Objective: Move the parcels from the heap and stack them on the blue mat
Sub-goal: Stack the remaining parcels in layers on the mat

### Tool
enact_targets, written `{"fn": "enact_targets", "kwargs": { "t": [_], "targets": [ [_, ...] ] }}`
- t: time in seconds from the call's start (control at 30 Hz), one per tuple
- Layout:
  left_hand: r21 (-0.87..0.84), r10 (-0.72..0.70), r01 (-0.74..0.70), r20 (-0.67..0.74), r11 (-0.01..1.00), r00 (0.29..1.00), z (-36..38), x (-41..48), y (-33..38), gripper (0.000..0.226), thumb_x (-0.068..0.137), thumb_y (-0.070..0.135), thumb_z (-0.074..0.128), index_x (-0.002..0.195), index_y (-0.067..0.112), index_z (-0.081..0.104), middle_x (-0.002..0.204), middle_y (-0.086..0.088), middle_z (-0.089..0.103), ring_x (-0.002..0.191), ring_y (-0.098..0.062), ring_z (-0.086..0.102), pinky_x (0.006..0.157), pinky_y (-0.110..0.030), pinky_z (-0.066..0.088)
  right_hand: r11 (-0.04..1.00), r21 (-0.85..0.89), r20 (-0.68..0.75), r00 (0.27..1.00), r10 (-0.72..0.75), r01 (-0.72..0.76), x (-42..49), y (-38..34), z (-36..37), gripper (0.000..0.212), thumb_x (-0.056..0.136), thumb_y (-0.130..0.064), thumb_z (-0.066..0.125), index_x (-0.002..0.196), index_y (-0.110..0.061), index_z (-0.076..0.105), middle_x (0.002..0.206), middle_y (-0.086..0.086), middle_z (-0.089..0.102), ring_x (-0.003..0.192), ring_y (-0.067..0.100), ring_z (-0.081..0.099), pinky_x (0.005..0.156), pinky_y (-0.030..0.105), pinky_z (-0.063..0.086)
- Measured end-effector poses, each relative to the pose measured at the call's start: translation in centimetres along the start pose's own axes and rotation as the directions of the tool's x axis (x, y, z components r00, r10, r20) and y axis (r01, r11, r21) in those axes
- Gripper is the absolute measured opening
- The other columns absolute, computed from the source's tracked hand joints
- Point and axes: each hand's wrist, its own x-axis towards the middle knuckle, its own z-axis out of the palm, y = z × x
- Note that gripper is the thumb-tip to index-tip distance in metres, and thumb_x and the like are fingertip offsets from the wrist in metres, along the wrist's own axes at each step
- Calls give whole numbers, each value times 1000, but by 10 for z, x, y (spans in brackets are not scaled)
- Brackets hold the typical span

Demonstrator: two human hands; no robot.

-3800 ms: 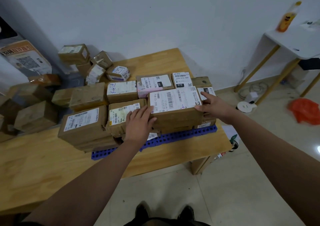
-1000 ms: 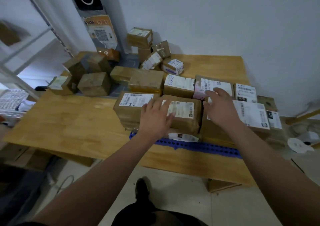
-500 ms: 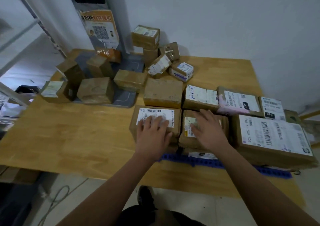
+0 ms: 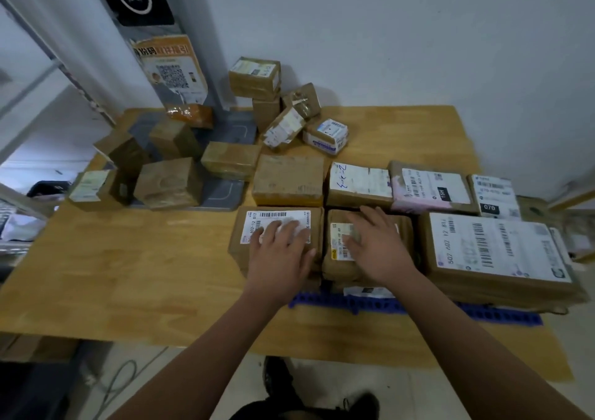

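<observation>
Several brown cardboard parcels with white labels are stacked on the blue mat (image 4: pixel 380 305) at the right of the wooden table (image 4: pixel 128 265). My left hand (image 4: pixel 280 252) lies flat, fingers straight, on the front-left parcel (image 4: pixel 251 242). With its fingers spread, my right hand (image 4: pixel 376 246) lies on the neighbouring parcel (image 4: pixel 335 271). A larger labelled parcel (image 4: pixel 495 252) sits at the stack's right. The heap of loose parcels (image 4: pixel 167 188) lies at the back left, with more small ones (image 4: pixel 286 126) near the wall.
A grey tray (image 4: pixel 222 194) lies under part of the heap. A grey post with an orange poster (image 4: pixel 170 68) stands at the back left. The wall runs behind the table. Bare wood spans the table's left front. My shoes (image 4: pixel 280 377) show below the table edge.
The view has swung left from the mat's right end. Both hands left the large labelled parcel and moved left onto the two front-left parcels, where they have stayed for the last half second.
</observation>
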Motion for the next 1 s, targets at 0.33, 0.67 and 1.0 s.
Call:
{"fn": "enact_targets", "kwargs": {
  "t": [0.33,0.67,1.0],
  "targets": [
    [-64,0,-3,-43,998,999,-17,70,20,47,99,37,40,142,20,45,147,-4,44,139,-24,32,113,-48,23,982,-124,-31,988,-149,144,67,12,-55,76,86,-17,60,152,-16,24,156,16,25,145,34,16,116,46,18],
    [-78,-96,118,240,990,966,-15,139,-2,59,98,52,36,151,29,27,163,-2,13,147,-39,6,115,-62,13,922,-335,260,960,-108,194,111,9,-59,91,78,-27,64,154,-26,13,154,12,24,138,36,28,113,54,23],
    [-18,-90,100,298,995,950,-22,142,-6,61,97,61,30,152,35,20,163,4,10,147,-38,5,114,-63,9,944,-285,332,941,-64,165,113,9,-66,98,76,-34,71,154,-33,11,156,9,19,140,34,22,113,55,22]
  ]
}}
